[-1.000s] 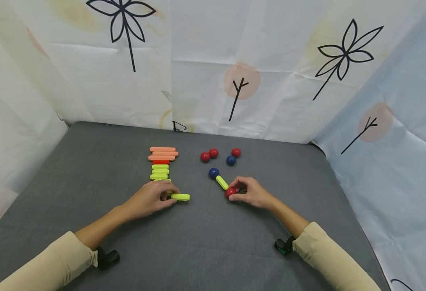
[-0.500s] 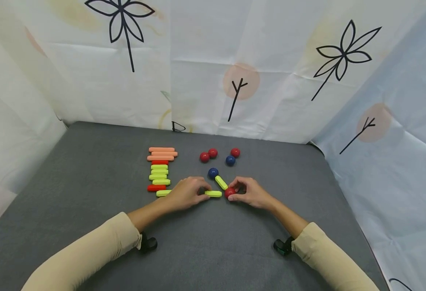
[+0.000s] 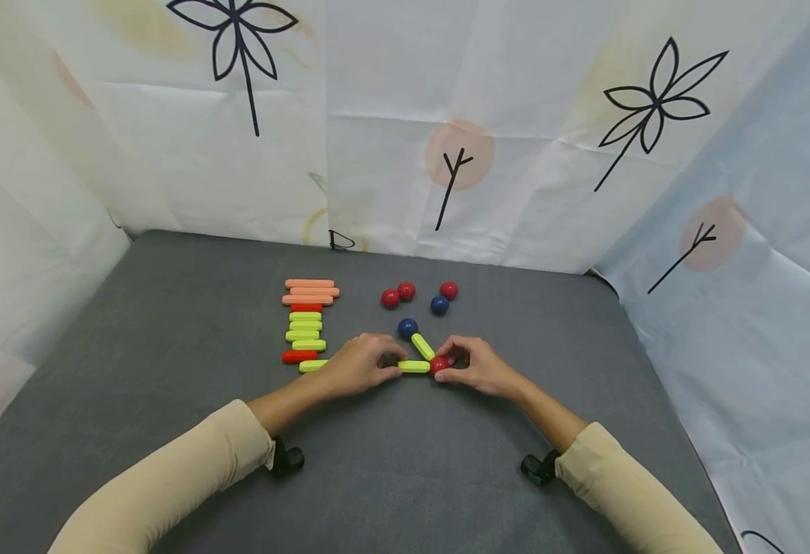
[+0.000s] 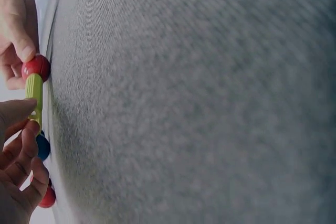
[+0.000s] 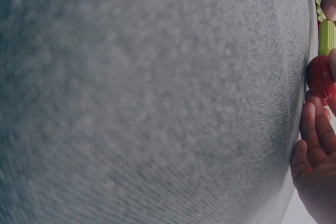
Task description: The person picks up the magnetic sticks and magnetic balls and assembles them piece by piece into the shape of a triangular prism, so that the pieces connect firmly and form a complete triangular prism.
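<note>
Pinch of the left hand (image 3: 363, 364) held a yellow stick (image 3: 415, 367), tip now touching the red ball (image 3: 438, 365) where a gap had shown; right hand (image 3: 479, 369) gripped that ball. Likely its second join: another stick (image 3: 422, 346) ran to a blue ball (image 3: 408, 328). Beyond the red ball lay loose balls (image 3: 406, 291); left of it, a stick row (image 3: 304, 326), end stick (image 3: 312, 366) partly hidden by left hand.

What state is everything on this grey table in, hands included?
Left hand: pinching lime ridged stick.
Right hand: holding shiny red ball.
Pinched stick: end meeting that ball.
Slanted lime stick: unheld, between red ball and shiny blue ball.
Orange, red and lime sticks: flat, in a column.
Far balls, three red, one blue: unheld, in pairs.
</note>
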`<state>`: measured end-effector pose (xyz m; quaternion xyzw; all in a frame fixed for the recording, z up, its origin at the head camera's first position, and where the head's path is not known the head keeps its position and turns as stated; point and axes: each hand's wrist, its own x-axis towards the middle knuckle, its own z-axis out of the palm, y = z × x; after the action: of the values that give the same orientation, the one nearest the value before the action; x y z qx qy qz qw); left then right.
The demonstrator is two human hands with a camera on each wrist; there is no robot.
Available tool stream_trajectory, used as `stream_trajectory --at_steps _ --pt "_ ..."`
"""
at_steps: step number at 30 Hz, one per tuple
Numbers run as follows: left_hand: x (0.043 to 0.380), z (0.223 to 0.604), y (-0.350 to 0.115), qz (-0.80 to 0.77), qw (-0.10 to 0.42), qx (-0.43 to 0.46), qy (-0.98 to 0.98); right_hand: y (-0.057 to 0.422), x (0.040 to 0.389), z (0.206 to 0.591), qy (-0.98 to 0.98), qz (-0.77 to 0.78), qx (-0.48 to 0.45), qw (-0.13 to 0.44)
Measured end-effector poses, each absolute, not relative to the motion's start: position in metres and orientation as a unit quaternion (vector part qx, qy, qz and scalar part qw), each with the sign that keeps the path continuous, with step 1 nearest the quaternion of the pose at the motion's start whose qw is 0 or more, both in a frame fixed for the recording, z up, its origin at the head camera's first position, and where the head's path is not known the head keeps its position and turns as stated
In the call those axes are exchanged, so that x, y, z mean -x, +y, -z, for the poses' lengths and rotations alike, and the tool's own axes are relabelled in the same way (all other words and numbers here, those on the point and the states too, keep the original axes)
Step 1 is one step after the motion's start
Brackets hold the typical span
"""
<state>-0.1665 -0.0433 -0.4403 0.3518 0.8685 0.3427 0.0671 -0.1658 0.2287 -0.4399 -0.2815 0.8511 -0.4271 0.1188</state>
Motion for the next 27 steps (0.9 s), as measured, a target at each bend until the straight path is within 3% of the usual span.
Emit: stream_trajectory --at_steps 16,27 --pt "0.185 0.426 -0.091 -0.388 0.019 -0.305 0.869 0.229 0.164 0.437 0.854 0.428 0.267 0.124" --pt "0.161 0.437 -0.160 -0.388 0.019 -0.300 0.871 0.230 0.164 0.437 0.855 0.426 0.267 0.129"
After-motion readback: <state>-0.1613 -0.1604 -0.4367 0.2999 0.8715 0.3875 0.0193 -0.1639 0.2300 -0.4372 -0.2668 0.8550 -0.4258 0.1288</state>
